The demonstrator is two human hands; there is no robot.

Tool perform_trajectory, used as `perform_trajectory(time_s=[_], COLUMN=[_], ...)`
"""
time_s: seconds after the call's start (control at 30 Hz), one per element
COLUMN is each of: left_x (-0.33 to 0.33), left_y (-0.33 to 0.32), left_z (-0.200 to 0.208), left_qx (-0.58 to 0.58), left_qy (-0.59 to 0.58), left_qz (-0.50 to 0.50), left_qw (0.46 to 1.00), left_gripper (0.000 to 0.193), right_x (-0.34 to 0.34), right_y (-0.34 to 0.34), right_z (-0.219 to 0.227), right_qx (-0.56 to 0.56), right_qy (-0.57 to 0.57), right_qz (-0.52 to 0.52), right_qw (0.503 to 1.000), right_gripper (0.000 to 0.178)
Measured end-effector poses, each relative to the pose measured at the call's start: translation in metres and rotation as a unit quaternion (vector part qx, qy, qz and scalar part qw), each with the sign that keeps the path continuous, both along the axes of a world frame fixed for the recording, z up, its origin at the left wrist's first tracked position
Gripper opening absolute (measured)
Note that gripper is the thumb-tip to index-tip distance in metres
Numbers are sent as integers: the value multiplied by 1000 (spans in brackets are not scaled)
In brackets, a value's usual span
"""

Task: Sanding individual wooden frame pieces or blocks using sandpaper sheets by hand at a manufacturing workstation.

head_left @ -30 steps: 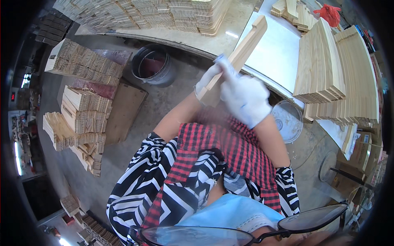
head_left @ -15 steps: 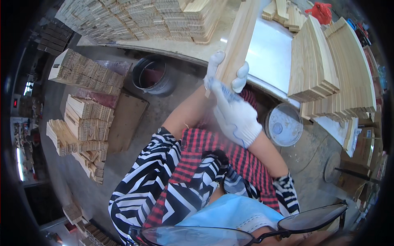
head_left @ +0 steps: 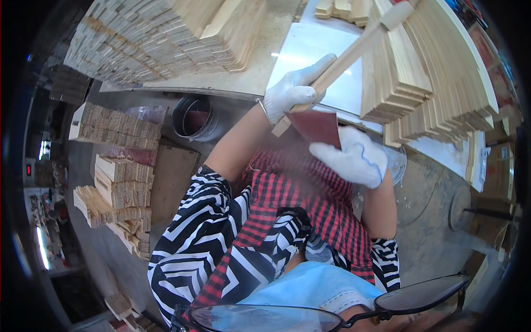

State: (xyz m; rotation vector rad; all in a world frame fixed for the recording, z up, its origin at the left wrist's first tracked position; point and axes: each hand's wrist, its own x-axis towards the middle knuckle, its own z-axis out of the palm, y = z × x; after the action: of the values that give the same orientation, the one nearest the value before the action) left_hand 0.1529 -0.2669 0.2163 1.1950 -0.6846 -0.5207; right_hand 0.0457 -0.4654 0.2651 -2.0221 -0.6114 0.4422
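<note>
In white knit gloves, both my hands work at a long pale wooden slat [head_left: 351, 52]. My left hand [head_left: 290, 95] is closed round the slat near its lower end. The slat slants up to the right, its narrow edge toward me and its far end above the stacked boards. My right hand [head_left: 357, 157] pinches a dark red sheet of sandpaper [head_left: 319, 128], partly covered by the glove. The sheet's upper left corner lies close to the slat's lower end; whether they touch I cannot tell.
A big stack of wooden pieces [head_left: 160, 47] stands on the table [head_left: 249, 80] at left. More boards [head_left: 395, 77] are stacked at right. Below the table edge are a dark bucket [head_left: 193, 118] and, at floor left, piles of wood [head_left: 116, 127]. A round fan-like object [head_left: 460, 207] stands at right.
My right hand has come off the slat toward the lower right, bringing the sandpaper into sight. The slat has turned edge-on and swung to the right in my left hand.
</note>
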Motion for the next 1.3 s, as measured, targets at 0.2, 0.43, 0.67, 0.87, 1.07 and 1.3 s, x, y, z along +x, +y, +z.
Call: perform_trajectory(time_s=[0.2, 0.43, 0.67, 0.87, 1.07, 1.3], left_x=[-11, -24, -47, -44, -29, -9], left_y=[-34, -14, 45, 52, 67, 34], left_z=[37, 44, 55, 56, 35, 24], left_qx=[196, 208, 159, 156, 91, 46], left_qy=[-179, -303, -282, -330, -296, -198], left_qz=[62, 78, 149, 102, 167, 332], left_qw=[962, 927, 934, 925, 936, 921], left_gripper=[91, 93, 92, 89, 89, 94], right_x=[-2, -20, -36, -35, -44, -13], right_y=[-20, -12, 27, 70, 48, 26], right_z=[10, 27, 29, 53, 56, 2], right_qx=[-74, -71, -227, -264, -258, -159], right_qy=[29, -31, -61, -113, -22, -61], right_qz=[-14, 13, 12, 25, -43, -196], right_qw=[997, 997, 972, 958, 965, 966], right_gripper=[40, 43, 44, 45, 42, 40])
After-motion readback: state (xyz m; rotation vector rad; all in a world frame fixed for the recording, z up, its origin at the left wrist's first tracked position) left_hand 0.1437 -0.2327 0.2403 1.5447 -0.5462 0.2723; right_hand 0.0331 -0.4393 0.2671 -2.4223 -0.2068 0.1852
